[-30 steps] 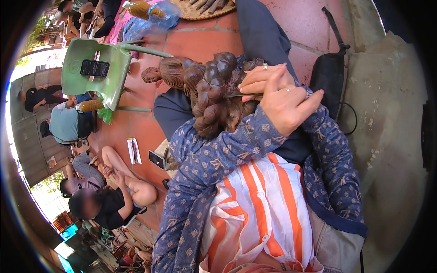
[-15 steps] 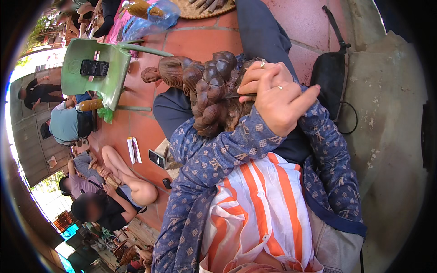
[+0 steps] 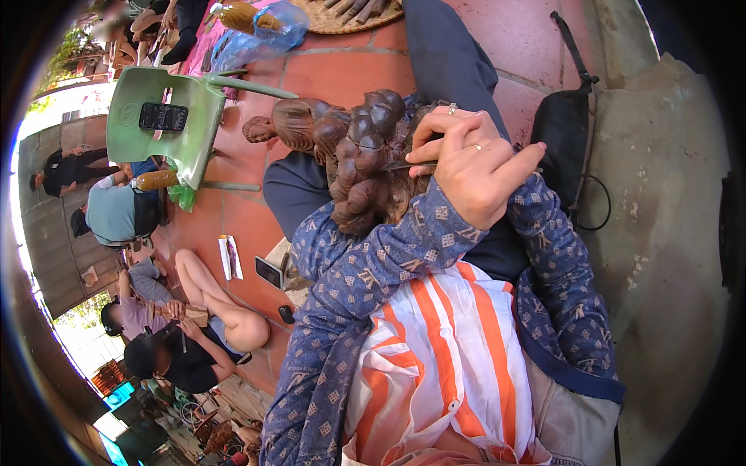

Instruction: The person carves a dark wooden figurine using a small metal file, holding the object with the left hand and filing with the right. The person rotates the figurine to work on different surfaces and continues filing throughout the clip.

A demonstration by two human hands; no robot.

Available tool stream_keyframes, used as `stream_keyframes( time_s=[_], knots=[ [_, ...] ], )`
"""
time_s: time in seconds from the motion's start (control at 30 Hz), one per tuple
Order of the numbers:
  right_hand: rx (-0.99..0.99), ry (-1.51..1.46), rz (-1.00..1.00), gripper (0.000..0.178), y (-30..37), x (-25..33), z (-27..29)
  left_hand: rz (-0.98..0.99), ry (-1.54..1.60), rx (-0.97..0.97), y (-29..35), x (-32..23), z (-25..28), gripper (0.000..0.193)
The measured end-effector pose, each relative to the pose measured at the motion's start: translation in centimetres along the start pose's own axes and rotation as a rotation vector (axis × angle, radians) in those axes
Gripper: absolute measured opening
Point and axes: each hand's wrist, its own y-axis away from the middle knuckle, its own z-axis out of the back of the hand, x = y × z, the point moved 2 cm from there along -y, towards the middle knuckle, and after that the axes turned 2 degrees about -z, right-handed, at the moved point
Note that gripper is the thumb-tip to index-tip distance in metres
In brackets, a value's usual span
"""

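Note:
A dark brown wood carving point(image 3: 361, 159) lies across my lap, with a small figure's head at its left end and rounded, polished lumps along its middle. My left hand point(image 3: 483, 180) is at the carving's right side, its fingers bent round a thin dark tool point(image 3: 399, 165) and its little finger stuck out. The tool's tip meets the carving; its other end is lost among my fingers. Pressed close behind is my right hand point(image 3: 460, 123), with curled fingers and a ring, partly covered by the left. What it grips is hidden.
A green plastic chair point(image 3: 128, 97) bears a phone point(image 3: 163, 117). Another phone point(image 3: 269, 272) stands near my left knee. A black pouch point(image 3: 561, 128) lies to my right. Beyond are a blue plastic bag point(image 3: 260, 40) and a woven tray point(image 3: 346, 23). People point(image 3: 175, 353) sit at left.
My hands shift only slightly, with the tool staying against the carving. At left, a seated person's hands and a standing person in the background have moved.

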Motion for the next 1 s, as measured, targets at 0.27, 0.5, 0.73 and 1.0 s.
stream_keyframes(
  time_s=[0.27,0.5,0.73,1.0],
  knots=[
    [-0.118,-0.396,0.523,0.032,-5.5,7.7,3.0,-0.063,-0.112,0.057,-1.4,-0.8,-0.7,0.030],
    [0.020,-0.314,0.334,0.023,-4.6,6.6,3.2,-0.052,-0.032,0.058,-1.0,0.2,-0.7,0.031],
    [-0.227,-0.138,0.157,0.018,-3.8,9.3,4.5,-0.163,0.143,0.080,-1.7,-1.5,-0.1,0.038],
    [-0.254,-0.036,-0.053,0.009,-2.6,11.9,6.1,0.474,-0.185,-0.081,5.9,4.0,9.8,0.073]
  ],
)
